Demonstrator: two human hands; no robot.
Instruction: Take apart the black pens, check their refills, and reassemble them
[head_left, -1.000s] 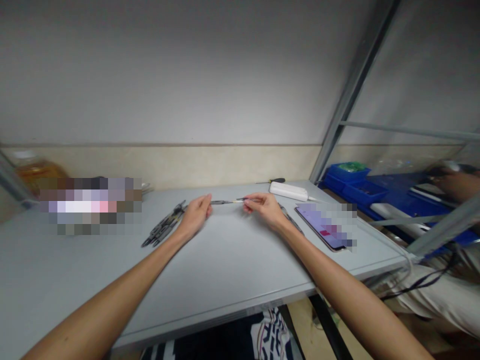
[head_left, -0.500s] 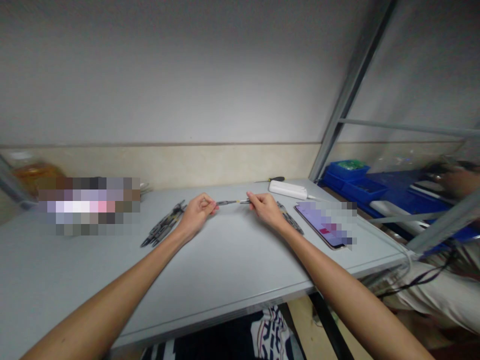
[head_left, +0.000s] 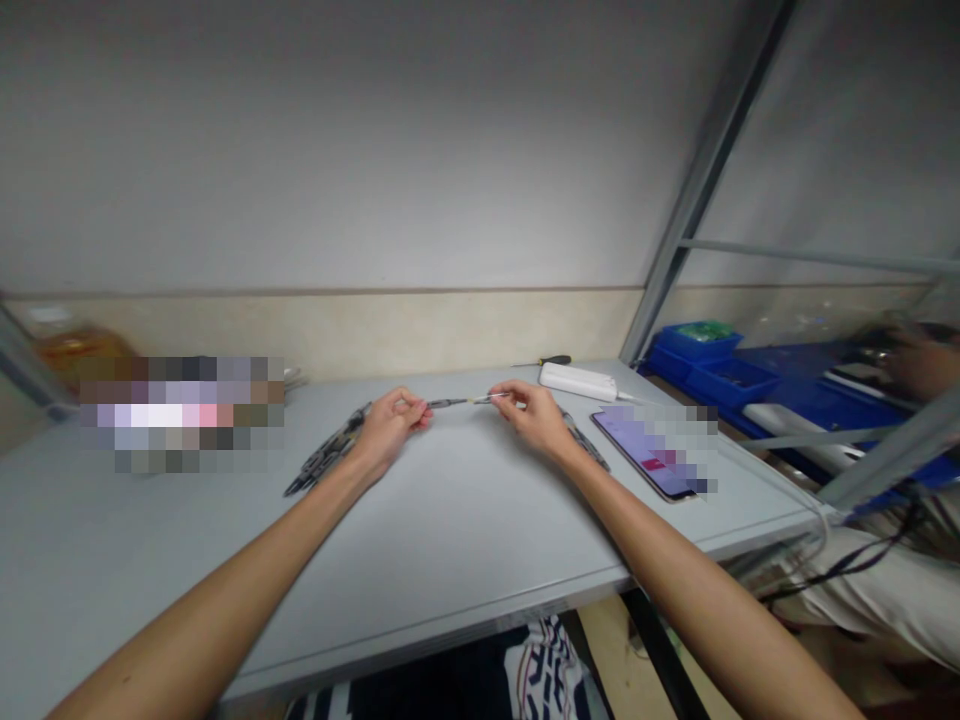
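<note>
My left hand (head_left: 388, 428) is closed in a pinch on one end of a slim dark grey rod (head_left: 448, 403), pen-like in shape, with a yellowish spot near its other end. My right hand (head_left: 534, 418) pinches a thin pale stick (head_left: 498, 395) close to the rod's right end. Whether the two pieces touch I cannot tell. Both hands are above the grey table (head_left: 450, 520). Beside my left wrist lies a heap of similar dark rods (head_left: 321, 462). Another group of dark rods (head_left: 589, 442) is partly hidden behind my right hand and forearm.
At right lie a phone (head_left: 649, 455), a white plug-in block (head_left: 577, 381) with a cable and a screwdriver (head_left: 553, 360). A blurred patch and an amber bottle (head_left: 82, 350) are at left. Beyond the metal frame are blue trays (head_left: 731, 380) and another person's hand (head_left: 926, 362).
My right fingers have shifted their grip, and the pale stick now shows across the fingertips at a new angle. My left hand keeps its pinch on the rod, nearly in place.
</note>
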